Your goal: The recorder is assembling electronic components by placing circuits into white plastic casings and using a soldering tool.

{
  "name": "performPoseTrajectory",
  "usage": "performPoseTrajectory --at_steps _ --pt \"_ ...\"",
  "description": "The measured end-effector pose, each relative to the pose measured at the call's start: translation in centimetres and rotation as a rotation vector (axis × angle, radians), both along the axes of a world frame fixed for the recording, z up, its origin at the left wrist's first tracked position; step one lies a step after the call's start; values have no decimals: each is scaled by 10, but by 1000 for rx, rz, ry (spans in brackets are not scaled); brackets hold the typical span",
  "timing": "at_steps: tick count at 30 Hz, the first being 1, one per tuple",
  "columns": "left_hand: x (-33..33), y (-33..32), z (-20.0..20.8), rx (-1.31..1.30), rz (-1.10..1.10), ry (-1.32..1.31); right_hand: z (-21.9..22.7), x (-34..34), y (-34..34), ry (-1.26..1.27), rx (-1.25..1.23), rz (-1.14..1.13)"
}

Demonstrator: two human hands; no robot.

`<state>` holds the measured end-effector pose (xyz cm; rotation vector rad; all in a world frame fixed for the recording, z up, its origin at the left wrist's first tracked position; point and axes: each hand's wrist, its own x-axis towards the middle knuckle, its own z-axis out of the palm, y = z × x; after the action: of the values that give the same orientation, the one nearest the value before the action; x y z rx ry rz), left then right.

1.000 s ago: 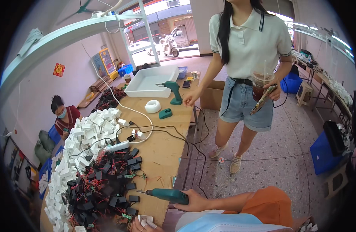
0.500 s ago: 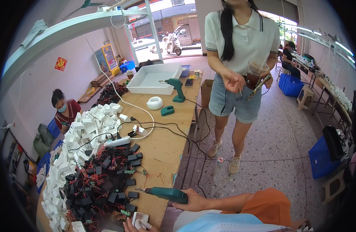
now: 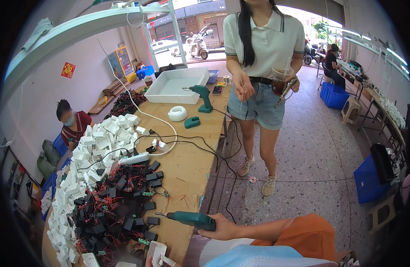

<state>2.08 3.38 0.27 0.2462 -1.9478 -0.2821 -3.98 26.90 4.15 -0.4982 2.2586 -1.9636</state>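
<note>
My right hand (image 3: pixel 224 228) is wrapped around a dark green electric screwdriver (image 3: pixel 193 219), its bit pointing left over the table. At the lower edge my left hand (image 3: pixel 165 261), partly cut off and with white coverings on its fingertips, grips a small white plastic case (image 3: pixel 157 250). What lies inside that case is too small to make out. Just beyond it spreads a heap of black box-shaped parts (image 3: pixel 111 192) with red wires and small green circuit boards. White plastic cases (image 3: pixel 67 209) are piled along its left side.
On the table (image 3: pixel 187 167) are a second green screwdriver (image 3: pixel 205 99), a white tape roll (image 3: pixel 177 113), a white tray (image 3: pixel 169 95), a power strip (image 3: pixel 134 158) and trailing cables. A standing person (image 3: pixel 265 49) holds a drink beyond the right edge; another person (image 3: pixel 75 127) sits left.
The white case in my left hand shows further up and more fully. My right hand keeps the screwdriver in nearly the same place. The standing person appears farther left, hands shifted.
</note>
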Motion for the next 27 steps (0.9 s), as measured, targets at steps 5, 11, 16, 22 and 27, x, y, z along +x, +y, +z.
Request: performPoseTrajectory --at_steps 5,11,16,22,27 --pt "6 1 -3 35 -5 12 -12 2 1 47 -25 -31" --pt "0 -14 -28 45 -37 -57 -25 -6 -9 73 -59 15" --pt "14 7 -9 355 -77 -160 -22 2 -9 -82 -76 -62" --pt "21 5 1 373 -70 -230 -32 -3 -15 -56 -56 5" --pt "21 12 10 345 -52 -191 -29 1 -16 -104 -44 -1"
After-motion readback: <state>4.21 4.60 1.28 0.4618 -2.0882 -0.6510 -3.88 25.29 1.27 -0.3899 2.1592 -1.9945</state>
